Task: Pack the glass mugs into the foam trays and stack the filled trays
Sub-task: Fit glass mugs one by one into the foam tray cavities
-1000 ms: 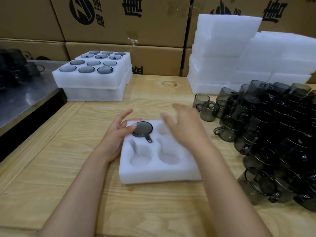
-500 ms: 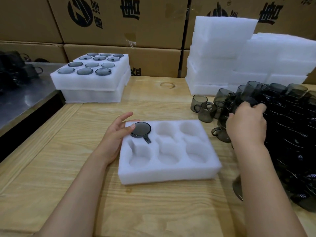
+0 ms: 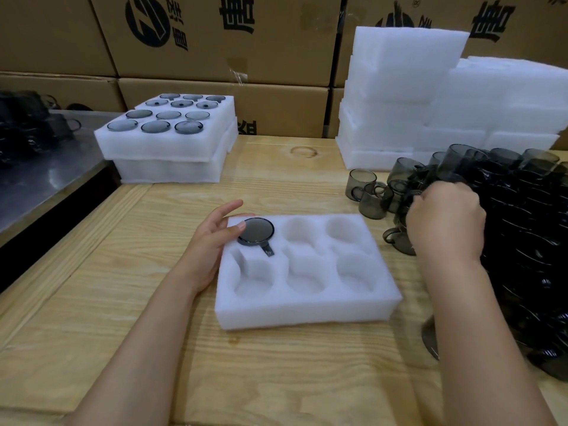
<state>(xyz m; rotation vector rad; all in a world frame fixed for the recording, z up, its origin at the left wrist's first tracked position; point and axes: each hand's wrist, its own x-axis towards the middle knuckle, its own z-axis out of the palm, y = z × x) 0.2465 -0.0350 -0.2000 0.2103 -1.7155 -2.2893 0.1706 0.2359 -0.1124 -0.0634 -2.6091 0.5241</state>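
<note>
A white foam tray [image 3: 307, 309] with six pockets lies on the wooden table in front of me. One smoky glass mug [image 3: 255, 230] sits upside down in its far-left pocket, handle toward me. My left hand [image 3: 212, 241] rests at the tray's left side, fingers straight, one fingertip touching that mug's edge. My right hand [image 3: 445, 222] reaches into the pile of dark glass mugs [image 3: 522, 210] on the right, fingers curled round a mug there; the grip itself is hidden behind the hand.
Filled foam trays [image 3: 167, 149] are stacked at the far left of the table. Empty foam trays [image 3: 430, 96] are piled at the back right. Cardboard boxes [image 3: 215, 38] form a wall behind. A metal surface [image 3: 37, 176] borders the left.
My right hand swung from over the tray to the mug pile on the right and curled onto a mug. The left hand stayed at the tray.
</note>
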